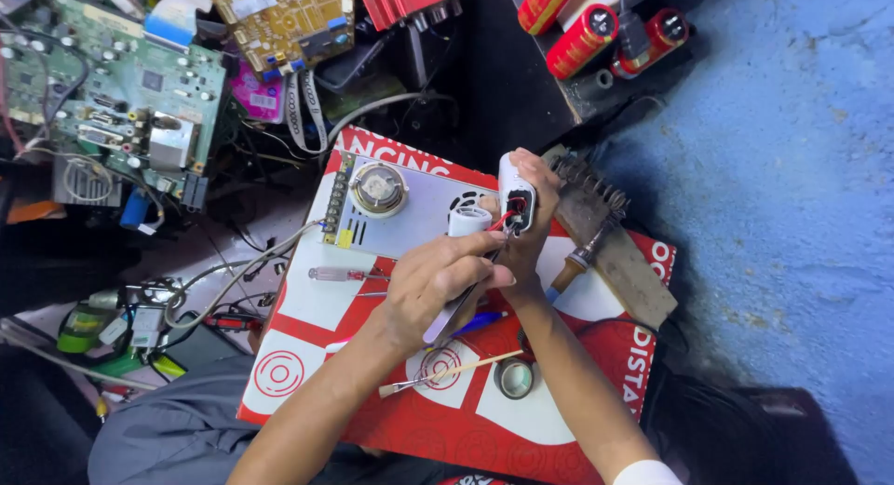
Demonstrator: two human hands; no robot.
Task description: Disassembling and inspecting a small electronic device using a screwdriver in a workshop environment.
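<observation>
Mid-frame, the right hand (533, 226) has its grip around an opened white adapter (515, 191); the left hand (430, 285) grips tweezers (463, 299) at its exposed wires, work unfinished.

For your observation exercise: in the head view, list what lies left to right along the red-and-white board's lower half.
Red-handled screwdriver → left hand → small round tin → wooden-handled soldering iron.

A green circuit board (112, 85) lies upper left, red capacitors (582, 38) (three cylinders) top right, above the blue floor (792, 168).
</observation>
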